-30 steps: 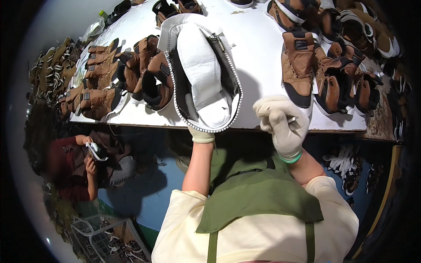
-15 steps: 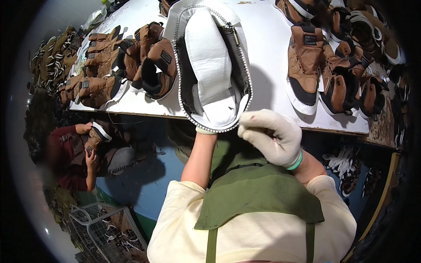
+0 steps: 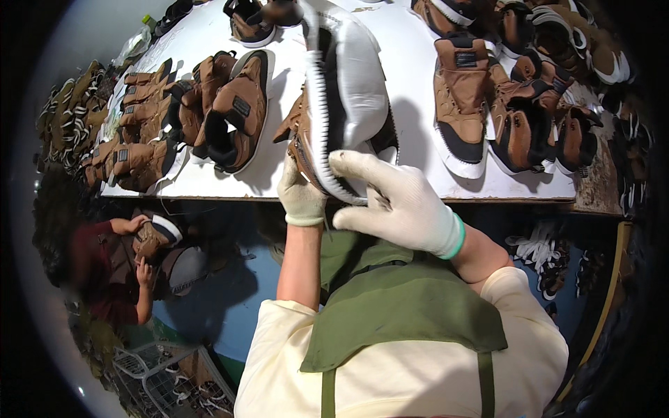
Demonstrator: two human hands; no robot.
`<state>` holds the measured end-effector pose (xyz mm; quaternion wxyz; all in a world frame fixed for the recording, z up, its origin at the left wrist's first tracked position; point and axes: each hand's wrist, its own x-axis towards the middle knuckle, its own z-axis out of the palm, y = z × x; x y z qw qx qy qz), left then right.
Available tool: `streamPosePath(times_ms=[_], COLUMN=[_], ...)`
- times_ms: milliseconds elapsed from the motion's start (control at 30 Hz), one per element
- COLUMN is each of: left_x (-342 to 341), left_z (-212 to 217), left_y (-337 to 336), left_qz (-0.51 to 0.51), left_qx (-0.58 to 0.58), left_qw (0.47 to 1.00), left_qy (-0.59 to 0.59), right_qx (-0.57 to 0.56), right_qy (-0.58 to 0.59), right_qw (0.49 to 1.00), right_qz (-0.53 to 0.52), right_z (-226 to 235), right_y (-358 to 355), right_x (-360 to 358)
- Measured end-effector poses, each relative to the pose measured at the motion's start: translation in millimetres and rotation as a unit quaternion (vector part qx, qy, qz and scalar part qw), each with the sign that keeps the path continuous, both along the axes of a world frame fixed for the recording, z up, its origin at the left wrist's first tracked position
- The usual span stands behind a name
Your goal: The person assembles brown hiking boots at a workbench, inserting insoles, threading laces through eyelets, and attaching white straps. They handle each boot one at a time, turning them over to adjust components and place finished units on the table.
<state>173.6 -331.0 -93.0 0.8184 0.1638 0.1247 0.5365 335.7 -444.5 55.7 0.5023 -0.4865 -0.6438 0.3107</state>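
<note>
A brown shoe upper (image 3: 300,143) with a white, thickly stitched rim is held up in front of me, tilted on its side. White padding (image 3: 362,90) fills its dark opening. My left hand (image 3: 301,198), in a pale glove, grips the upper low on its brown side, with some fingers hidden behind it. My right hand (image 3: 397,202), gloved with a green cuff, straddles the near end. Its forefinger lies on the stitched rim and its thumb is spread below; the other fingers are partly hidden.
The white table (image 3: 279,76) bears brown-and-black shoes (image 3: 237,111) at left and more shoes (image 3: 461,104) at right. Piled shoes (image 3: 77,104) stand beyond the left edge. At lower left, a co-worker (image 3: 111,265) holds a shoe near a wire cart (image 3: 160,369).
The shoe upper has turned on its side, so its brown outside shows. My left hand has come into fuller view. My right hand has uncurled and moved left onto the near end.
</note>
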Motion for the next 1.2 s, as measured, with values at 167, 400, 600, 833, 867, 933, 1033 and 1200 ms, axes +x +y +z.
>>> streamPosePath(times_ms=[167,400,600,833,867,933,1033,1200], left_x=[5.3,13.7,7.1,8.7,10.8,13.0,13.7,17.0], left_z=[40.6,54.9,49.9,38.1,40.5,40.2,38.4,41.7], left_y=[-5.9,-23.9,-25.8,-26.5,-27.9,-28.2,-27.6,-28.8], left_qz=[0.111,0.203,0.204,0.178,0.174,0.168,0.165,0.175], left_qx=[0.169,0.23,0.237,0.206,0.193,0.179,0.179,0.178], left_qw=[0.969,0.922,0.922,0.94,0.945,0.95,0.948,0.942], left_qy=[0.14,0.238,0.228,0.206,0.2,0.195,0.205,0.222], right_qx=[-0.111,-0.183,-0.225,-0.208,-0.207,-0.192,-0.187,-0.214], right_qy=[0.158,0.384,0.298,0.285,0.288,0.283,0.271,0.275], right_qw=[0.98,0.904,0.927,0.934,0.933,0.936,0.94,0.932], right_qz=[-0.056,-0.04,-0.035,-0.059,-0.061,-0.081,-0.084,-0.098], right_z=[-9.5,-25.1,-23.6,-35.0,-34.6,-30.5,-31.5,-42.4], right_y=[5.6,4.5,-0.7,-3.4,-3.9,-2.3,-2.7,-3.0], right_x=[11.6,30.4,29.7,30.7,30.0,24.9,25.5,30.2])
